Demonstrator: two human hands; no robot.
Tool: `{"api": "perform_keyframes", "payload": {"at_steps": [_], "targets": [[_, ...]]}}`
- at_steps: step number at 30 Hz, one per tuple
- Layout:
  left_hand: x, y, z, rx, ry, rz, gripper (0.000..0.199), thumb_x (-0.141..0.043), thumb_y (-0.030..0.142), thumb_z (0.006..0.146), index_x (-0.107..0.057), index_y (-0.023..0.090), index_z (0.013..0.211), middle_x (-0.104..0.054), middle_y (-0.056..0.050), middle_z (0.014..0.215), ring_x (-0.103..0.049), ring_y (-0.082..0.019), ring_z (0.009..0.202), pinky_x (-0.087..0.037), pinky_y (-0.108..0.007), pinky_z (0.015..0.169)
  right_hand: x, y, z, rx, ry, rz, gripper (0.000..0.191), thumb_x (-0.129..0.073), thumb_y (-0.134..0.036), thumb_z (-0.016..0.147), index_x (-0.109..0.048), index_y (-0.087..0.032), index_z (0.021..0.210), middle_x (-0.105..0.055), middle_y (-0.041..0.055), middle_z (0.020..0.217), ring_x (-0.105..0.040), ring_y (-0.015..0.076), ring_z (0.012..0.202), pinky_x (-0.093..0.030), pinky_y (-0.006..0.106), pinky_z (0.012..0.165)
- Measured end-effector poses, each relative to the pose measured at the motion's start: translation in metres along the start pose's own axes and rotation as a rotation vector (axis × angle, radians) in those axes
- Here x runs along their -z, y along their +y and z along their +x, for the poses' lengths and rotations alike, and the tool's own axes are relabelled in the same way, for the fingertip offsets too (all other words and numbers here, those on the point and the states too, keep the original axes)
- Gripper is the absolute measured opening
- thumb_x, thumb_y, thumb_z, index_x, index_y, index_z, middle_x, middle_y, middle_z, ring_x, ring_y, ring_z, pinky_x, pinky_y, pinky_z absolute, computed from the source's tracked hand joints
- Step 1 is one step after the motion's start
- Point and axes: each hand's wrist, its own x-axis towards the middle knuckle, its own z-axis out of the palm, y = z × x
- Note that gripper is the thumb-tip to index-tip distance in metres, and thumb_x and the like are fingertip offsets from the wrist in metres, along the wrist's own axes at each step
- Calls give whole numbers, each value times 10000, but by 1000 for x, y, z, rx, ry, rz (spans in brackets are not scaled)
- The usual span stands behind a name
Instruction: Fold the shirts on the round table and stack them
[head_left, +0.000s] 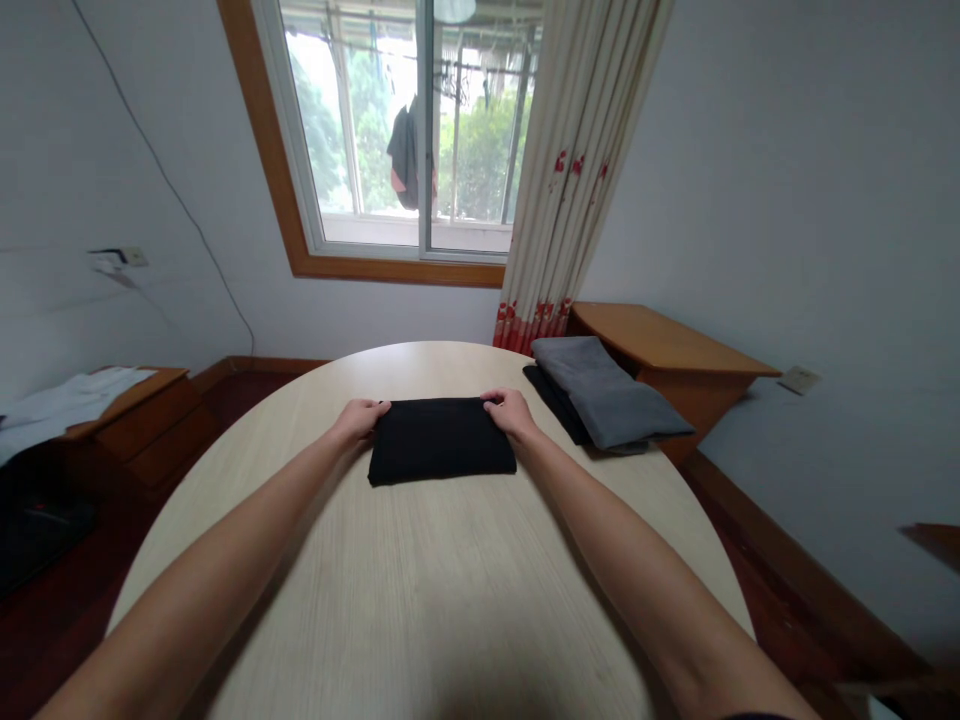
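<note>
A black cloth (446,440), folded into a flat rectangle, lies on the round wooden table (442,590). My left hand (361,420) grips its far left corner, with the thumb on top. At the far right corner my right hand (510,411) pinches the cloth between thumb and fingers. Both arms reach forward from the near edge. What kind of garment the black cloth is, I cannot tell.
To the right on the table sit a folded grey cloth (607,395) and a black cloth (556,402) partly under it. A wooden cabinet (675,345) stands behind them. A patterned curtain (577,160) hangs by the window; a low wooden cabinet (169,425) is at left.
</note>
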Motion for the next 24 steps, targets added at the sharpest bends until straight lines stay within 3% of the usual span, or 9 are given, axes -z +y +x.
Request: {"api": "perform_keyframes", "payload": {"at_steps": [4,8,11,13,16,21,24], "targets": [[-1,3,-3,-71,134,168,269,-607,416,869,-649,153,833,-691,-124,853,-655,-270,872,-492,-352,739,-4,-8,-11,90,47,-317,329,-471,-179,972,-733,-123,1163,-683,152,1222,-643,230,1131,-443,311,1031],[-16,24,-36,-437,308,528,381,-521,414,951,-651,136,1178,-680,-180,1190,-598,-320,1163,-460,-417,971,-5,-39,-38,232,99,-502,434,-375,-307,1030,-628,-141,1341,-602,187,1346,-567,296,1234,-395,415,1078],[-43,33,-67,-679,188,687,441,-365,395,1024,-642,166,1280,-624,-150,1377,-533,-303,1294,-370,-452,1110,-20,-57,-57,465,-57,-536,481,-364,-308,1025,-540,-145,1442,-513,150,1503,-430,268,1403,-255,427,1192],[-59,30,-77,-677,82,762,487,-302,349,1037,-611,154,1359,-553,-144,1485,-465,-303,1390,-303,-483,1170,-33,-58,-62,492,-189,-564,523,-349,-283,1017,-469,-140,1505,-416,119,1594,-324,247,1488,-163,447,1234],[-69,16,-74,-595,43,822,555,-302,395,1034,-515,143,1481,-421,-135,1589,-314,-308,1505,-225,-507,1216,-45,-46,-59,384,-261,-576,565,-319,-373,1035,-409,-163,1552,-337,94,1637,-237,244,1535,-112,486,1248],[-46,-3,-52,-468,19,844,701,-315,571,1004,-372,173,1579,-245,-95,1668,-188,-316,1551,-188,-525,1227,-29,-20,-46,232,-229,-552,660,-292,-545,1037,-342,-182,1586,-251,83,1668,-165,247,1558,-115,522,1244],[-31,-3,-47,-348,-5,840,749,-289,606,998,-308,166,1604,-209,-113,1675,-221,-325,1540,-212,-551,1212,-17,-13,-43,133,-246,-542,698,-272,-576,1037,-280,-174,1606,-200,89,1681,-167,250,1557,-152,535,1233]]}}
